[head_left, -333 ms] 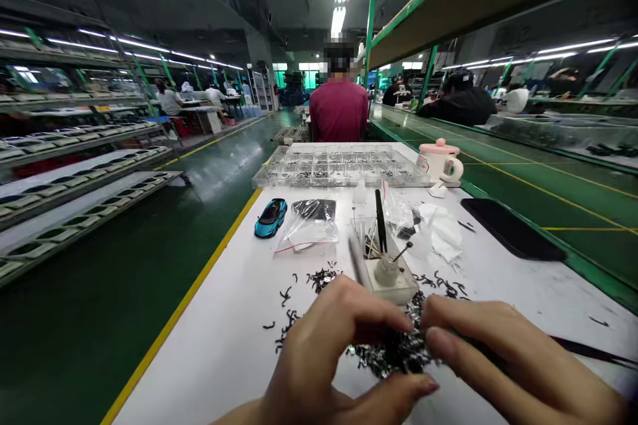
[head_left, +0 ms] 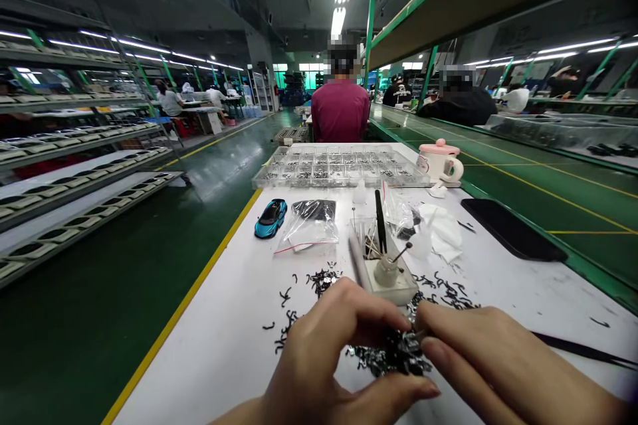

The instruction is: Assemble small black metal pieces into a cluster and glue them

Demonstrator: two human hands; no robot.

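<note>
**Close work, right under my nose**

I'm at a long white counter (head_left: 224,358) in a factory aisle, with green-framed shelving (head_left: 74,139) running along at 10 o'clock. A co-worker in a maroon shirt (head_left: 340,109) sits with their back to me at 12.

Past my hands at 12, a clear compartment tray (head_left: 339,166) spreads across the counter, and the compartments I can make out hold small dark parts. A white mug with a pink lid (head_left: 441,163) stands at 1, and a black phone (head_left: 513,239) lies at 2. At 11 are a blue toy car (head_left: 270,218) and a clear zip bag (head_left: 309,226) with dark parts inside. Black tweezers (head_left: 583,350) lie at 3.

So far, the tray is stocked, but plenty of loose pieces lie about the counter. The largest heap of dark metal parts (head_left: 393,355) sits directly beneath my left hand (head_left: 319,352) and right hand (head_left: 498,358). My fingers (head_left: 383,309) are drawn narrow, their tips nearly meeting on top of the heap. I can't tell whether they're holding a piece.
</note>
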